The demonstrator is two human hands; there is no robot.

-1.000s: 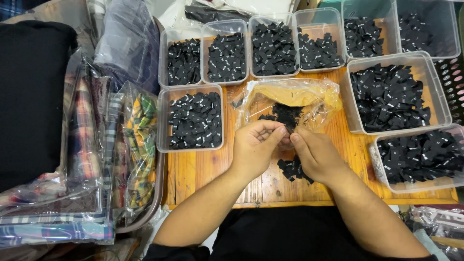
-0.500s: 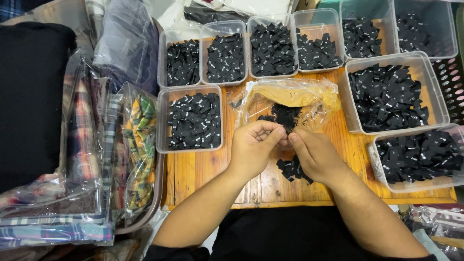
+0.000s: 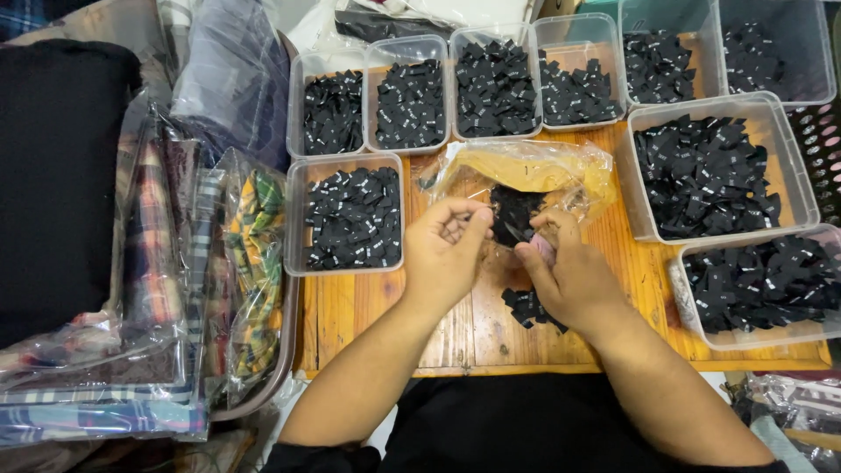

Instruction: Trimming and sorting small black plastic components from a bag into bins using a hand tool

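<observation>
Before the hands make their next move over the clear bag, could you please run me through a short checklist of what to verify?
1. Left hand at the bag mouth: ok.
2. Right hand beside it, fingers curled: ok.
3. Something pinched between the hands: cannot tell, too small.
4. Black labels inside the bag within reach: ok.
5. Loose pile on the table, partly under the right hand: ok.
6. Near tub left of the left hand, open: ok.

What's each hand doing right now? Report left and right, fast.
Left hand: fingers curled, pinching a small black label at the clear plastic bag.
Right hand: closed around a small pinkish tool, touching the same label.
</observation>
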